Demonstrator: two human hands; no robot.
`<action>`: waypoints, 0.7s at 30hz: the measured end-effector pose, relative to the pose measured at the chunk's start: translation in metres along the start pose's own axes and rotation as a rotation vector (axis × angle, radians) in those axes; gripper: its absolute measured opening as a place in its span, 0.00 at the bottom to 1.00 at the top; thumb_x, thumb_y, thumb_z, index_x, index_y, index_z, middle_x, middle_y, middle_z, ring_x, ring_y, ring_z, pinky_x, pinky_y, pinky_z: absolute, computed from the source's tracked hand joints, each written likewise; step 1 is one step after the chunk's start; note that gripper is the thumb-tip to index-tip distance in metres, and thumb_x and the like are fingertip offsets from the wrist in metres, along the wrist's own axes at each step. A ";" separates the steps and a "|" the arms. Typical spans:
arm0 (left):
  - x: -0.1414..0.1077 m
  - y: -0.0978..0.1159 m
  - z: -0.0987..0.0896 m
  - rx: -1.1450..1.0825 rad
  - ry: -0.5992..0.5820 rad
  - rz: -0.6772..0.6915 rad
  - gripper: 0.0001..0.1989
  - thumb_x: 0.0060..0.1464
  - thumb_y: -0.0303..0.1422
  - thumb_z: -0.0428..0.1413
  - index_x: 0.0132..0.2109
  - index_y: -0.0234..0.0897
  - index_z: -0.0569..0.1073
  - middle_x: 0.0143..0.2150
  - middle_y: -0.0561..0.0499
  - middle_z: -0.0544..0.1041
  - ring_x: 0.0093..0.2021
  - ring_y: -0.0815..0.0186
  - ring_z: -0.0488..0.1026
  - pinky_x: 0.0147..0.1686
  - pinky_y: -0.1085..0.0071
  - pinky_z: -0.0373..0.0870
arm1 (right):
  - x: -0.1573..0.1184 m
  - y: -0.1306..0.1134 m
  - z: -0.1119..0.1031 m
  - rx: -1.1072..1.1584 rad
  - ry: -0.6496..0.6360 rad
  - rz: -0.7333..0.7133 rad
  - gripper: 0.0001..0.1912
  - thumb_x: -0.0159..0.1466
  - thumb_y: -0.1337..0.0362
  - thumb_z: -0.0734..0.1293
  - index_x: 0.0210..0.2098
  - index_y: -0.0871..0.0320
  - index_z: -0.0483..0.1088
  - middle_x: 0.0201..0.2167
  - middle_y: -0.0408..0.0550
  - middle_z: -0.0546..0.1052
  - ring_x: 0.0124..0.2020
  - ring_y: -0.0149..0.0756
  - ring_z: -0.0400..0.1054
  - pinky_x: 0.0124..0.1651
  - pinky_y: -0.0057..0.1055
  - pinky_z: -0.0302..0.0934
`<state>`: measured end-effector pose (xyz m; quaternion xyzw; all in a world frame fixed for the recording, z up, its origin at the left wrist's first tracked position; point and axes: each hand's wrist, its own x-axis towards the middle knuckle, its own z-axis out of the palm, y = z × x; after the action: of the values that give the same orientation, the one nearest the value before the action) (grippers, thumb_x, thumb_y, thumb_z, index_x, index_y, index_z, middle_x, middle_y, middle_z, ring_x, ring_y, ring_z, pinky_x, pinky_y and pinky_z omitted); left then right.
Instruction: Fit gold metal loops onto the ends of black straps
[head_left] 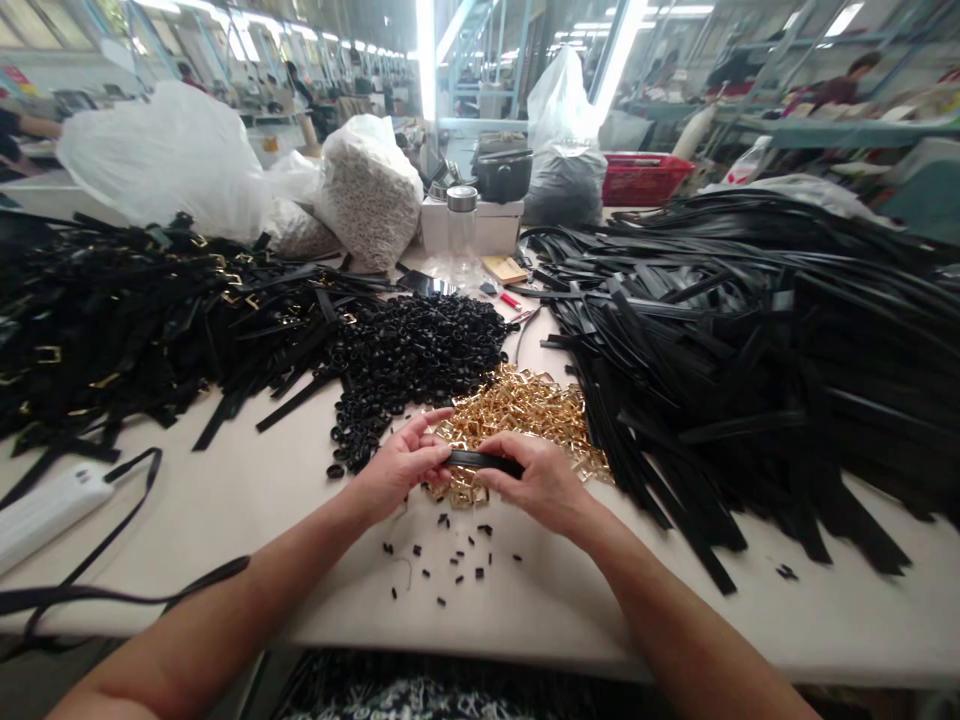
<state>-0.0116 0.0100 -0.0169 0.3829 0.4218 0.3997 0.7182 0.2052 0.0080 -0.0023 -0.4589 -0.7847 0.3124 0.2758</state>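
Both your hands are on one short, dark strap piece [466, 459], held level just over the near edge of the gold buckle pile [529, 400]. Left hand [409, 462]: grip pinching the strap's left end, one finger sticking out past it. Right hand [536, 480]: grip pinching its right part, thumb below, fingers above. Black loops [420, 345] are heaped just beyond your left hand, touching the buckles. Loose black straps [720, 390] are piled to your right, buckled straps [150, 330] to your left. Small black bits [479, 573] lie scattered on the table [300, 530], nearer you than the strap piece. White power strip [56, 510] at table's left.
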 end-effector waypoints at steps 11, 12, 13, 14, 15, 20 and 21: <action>-0.002 -0.004 0.000 0.029 -0.028 0.013 0.28 0.49 0.33 0.63 0.58 0.39 0.67 0.30 0.56 0.72 0.24 0.75 0.69 0.26 0.78 0.66 | -0.003 0.001 0.005 -0.109 0.093 -0.166 0.04 0.63 0.64 0.68 0.32 0.57 0.73 0.28 0.43 0.76 0.29 0.31 0.69 0.34 0.27 0.57; -0.003 -0.004 0.000 0.077 -0.034 0.035 0.26 0.51 0.34 0.62 0.57 0.39 0.68 0.30 0.55 0.72 0.24 0.75 0.68 0.26 0.77 0.66 | -0.004 0.000 0.005 -0.127 0.096 -0.192 0.05 0.64 0.64 0.67 0.32 0.57 0.72 0.27 0.43 0.76 0.29 0.31 0.68 0.33 0.27 0.57; -0.004 -0.003 0.001 0.150 -0.039 0.071 0.22 0.52 0.35 0.61 0.54 0.38 0.71 0.30 0.54 0.72 0.25 0.74 0.69 0.27 0.75 0.66 | -0.004 0.000 0.006 -0.141 0.094 -0.215 0.06 0.64 0.64 0.66 0.31 0.57 0.72 0.27 0.43 0.76 0.29 0.30 0.68 0.33 0.27 0.56; -0.006 -0.003 0.003 0.251 -0.047 0.124 0.19 0.53 0.36 0.60 0.51 0.38 0.73 0.31 0.53 0.74 0.26 0.72 0.70 0.29 0.74 0.68 | -0.004 0.000 0.007 -0.154 0.089 -0.230 0.07 0.65 0.63 0.65 0.31 0.57 0.72 0.27 0.43 0.75 0.28 0.30 0.68 0.33 0.27 0.56; -0.007 -0.002 0.004 0.372 -0.052 0.196 0.15 0.53 0.36 0.60 0.48 0.37 0.76 0.32 0.50 0.75 0.29 0.69 0.71 0.32 0.71 0.69 | -0.005 0.000 0.008 -0.167 0.083 -0.236 0.08 0.65 0.63 0.64 0.31 0.57 0.71 0.26 0.43 0.75 0.28 0.30 0.67 0.32 0.27 0.55; -0.010 0.003 0.012 0.819 -0.018 0.561 0.06 0.53 0.35 0.60 0.36 0.41 0.80 0.39 0.46 0.78 0.41 0.60 0.74 0.45 0.63 0.69 | -0.005 0.001 0.019 -0.197 0.058 -0.216 0.09 0.66 0.61 0.63 0.31 0.57 0.71 0.28 0.45 0.76 0.28 0.31 0.67 0.32 0.27 0.56; -0.011 0.005 0.013 0.842 0.000 0.597 0.06 0.54 0.35 0.59 0.35 0.41 0.80 0.39 0.46 0.79 0.40 0.60 0.74 0.45 0.62 0.70 | -0.004 0.002 0.020 -0.192 0.055 -0.209 0.09 0.65 0.61 0.63 0.31 0.57 0.71 0.28 0.45 0.76 0.28 0.31 0.68 0.32 0.27 0.56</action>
<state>-0.0050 -0.0010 -0.0050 0.7424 0.4186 0.3830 0.3563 0.1939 0.0004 -0.0169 -0.4073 -0.8467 0.1926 0.2830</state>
